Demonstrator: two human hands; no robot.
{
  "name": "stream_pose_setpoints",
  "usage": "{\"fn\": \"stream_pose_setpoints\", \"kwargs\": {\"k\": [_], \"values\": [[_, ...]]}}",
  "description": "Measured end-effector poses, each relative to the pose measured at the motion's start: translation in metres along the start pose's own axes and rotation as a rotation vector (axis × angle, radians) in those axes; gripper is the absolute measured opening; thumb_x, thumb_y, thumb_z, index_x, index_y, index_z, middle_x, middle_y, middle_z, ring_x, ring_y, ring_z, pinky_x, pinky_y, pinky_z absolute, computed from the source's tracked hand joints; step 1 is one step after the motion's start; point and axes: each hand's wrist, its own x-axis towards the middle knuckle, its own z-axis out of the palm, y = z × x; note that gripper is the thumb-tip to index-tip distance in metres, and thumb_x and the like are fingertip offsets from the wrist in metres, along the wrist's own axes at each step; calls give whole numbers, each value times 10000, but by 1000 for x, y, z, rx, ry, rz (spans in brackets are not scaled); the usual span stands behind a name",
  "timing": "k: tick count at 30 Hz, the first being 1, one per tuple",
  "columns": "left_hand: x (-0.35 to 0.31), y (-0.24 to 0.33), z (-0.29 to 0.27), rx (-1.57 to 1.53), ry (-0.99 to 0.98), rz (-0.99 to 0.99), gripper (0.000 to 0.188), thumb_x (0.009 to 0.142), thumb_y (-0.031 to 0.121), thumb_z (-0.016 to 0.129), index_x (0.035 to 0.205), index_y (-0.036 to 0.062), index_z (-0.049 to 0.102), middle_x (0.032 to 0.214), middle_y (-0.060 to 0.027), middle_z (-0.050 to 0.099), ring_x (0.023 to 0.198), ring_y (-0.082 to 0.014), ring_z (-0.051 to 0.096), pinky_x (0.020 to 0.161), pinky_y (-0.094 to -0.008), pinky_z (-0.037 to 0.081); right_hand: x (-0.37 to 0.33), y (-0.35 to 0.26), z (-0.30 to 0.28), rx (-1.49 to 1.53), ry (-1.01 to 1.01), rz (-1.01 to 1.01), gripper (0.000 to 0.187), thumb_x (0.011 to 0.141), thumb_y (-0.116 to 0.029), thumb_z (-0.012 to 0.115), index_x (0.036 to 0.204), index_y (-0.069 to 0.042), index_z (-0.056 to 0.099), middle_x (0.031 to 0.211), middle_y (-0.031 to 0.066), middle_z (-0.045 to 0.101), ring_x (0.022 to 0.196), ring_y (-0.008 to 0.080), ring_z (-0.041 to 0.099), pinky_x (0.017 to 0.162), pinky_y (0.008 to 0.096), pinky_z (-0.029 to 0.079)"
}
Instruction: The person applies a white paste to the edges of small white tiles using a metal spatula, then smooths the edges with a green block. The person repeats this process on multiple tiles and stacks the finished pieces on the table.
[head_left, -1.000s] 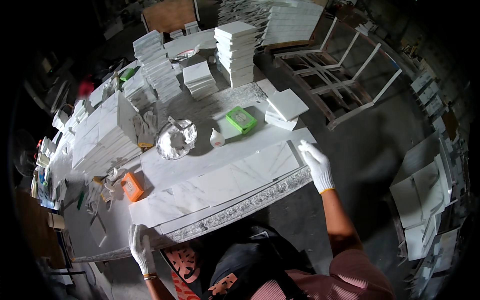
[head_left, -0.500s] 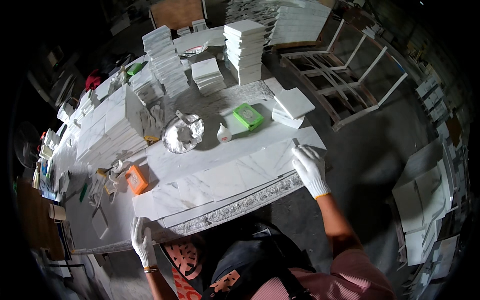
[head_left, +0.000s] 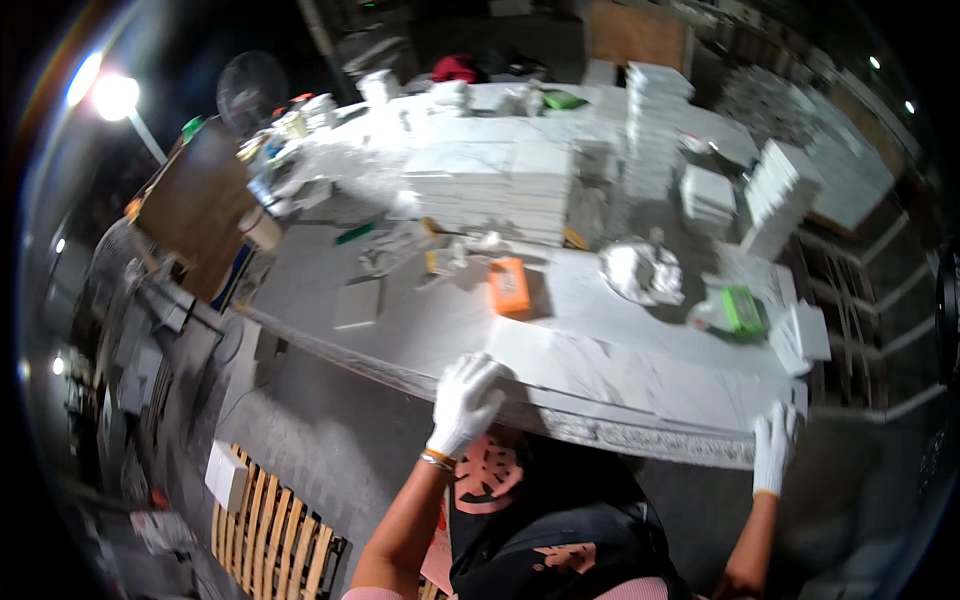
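A row of white, grey-veined marble tiles (head_left: 620,375) lies along the front edge of the stone-topped table (head_left: 290,285). My left hand (head_left: 468,400), in a white knit glove, rests at the row's left end by the edge, its fingers slightly bent and nothing seen in them. At the row's right end is my right hand (head_left: 775,450), gloved too, with its fingers stretched over the corner. Behind the tiles stand an orange box (head_left: 510,287), a metal bowl (head_left: 640,272) of white material and a green box (head_left: 742,311). The picture is blurred by motion.
Tall tile stacks (head_left: 655,130) and a wide tile pile (head_left: 485,200) stand farther back. A loose square tile (head_left: 357,303) lies on the left. A wooden slatted pallet (head_left: 270,525) is on the floor at lower left, and metal frames (head_left: 850,300) stand at right.
My view has swung left, so the table and both hands appear farther right. The left hand has come in over the edge at the tiles' left end. The right hand stays at the right end.
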Motion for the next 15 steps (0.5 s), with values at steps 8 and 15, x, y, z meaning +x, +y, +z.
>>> {"fn": "stream_pose_setpoints", "kwargs": {"k": [8, 15], "values": [[-3, -72, -28, 50, 150, -154, 489, 807, 165, 746, 1281, 103, 644, 1346, -158, 619, 1308, -422, 518, 1071, -486, 449, 0, 25, 23, -266, -97, 94, 486, 991, -269, 528, 1413, -26, 525, 1478, 252, 455, 1373, 429, 401, 1152, 507, 299], [84, -186, -102, 378, 254, -189, 515, 805, 231, 717, 1283, 80, 603, 1252, -168, 652, 1180, -402, 592, 978, -488, 481, 14, -14, 45, -550, 149, -341, 434, 949, -238, 591, 1337, -44, 600, 1343, 206, 595, 1305, 383, 502, 1118, 476, 377]]}}
